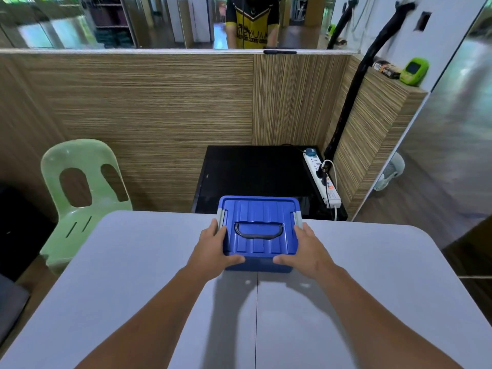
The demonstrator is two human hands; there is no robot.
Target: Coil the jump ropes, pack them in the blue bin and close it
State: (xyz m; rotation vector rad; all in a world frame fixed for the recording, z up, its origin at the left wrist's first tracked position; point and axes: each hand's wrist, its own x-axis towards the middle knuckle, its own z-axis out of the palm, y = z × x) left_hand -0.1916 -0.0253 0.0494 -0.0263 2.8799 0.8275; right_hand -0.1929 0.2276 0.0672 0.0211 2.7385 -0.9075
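Observation:
The blue bin (259, 214) stands on the grey table (133, 275) near its far edge, with its blue lid on and a black handle lying flat on top. Grey latches sit at the lid's left and right sides. My left hand (213, 247) grips the bin's left side, fingers at the left latch and thumb along the front edge. My right hand (306, 247) holds the right side the same way. No jump rope is in sight; the bin's inside is hidden by the lid.
A pale green plastic chair (80, 198) stands at the table's far left. Beyond the table a black low cabinet (253, 171) carries a white power strip (323, 179). Wood-grain partition walls rise behind. A person in a yellow-and-black shirt (251, 25) stands beyond the partition.

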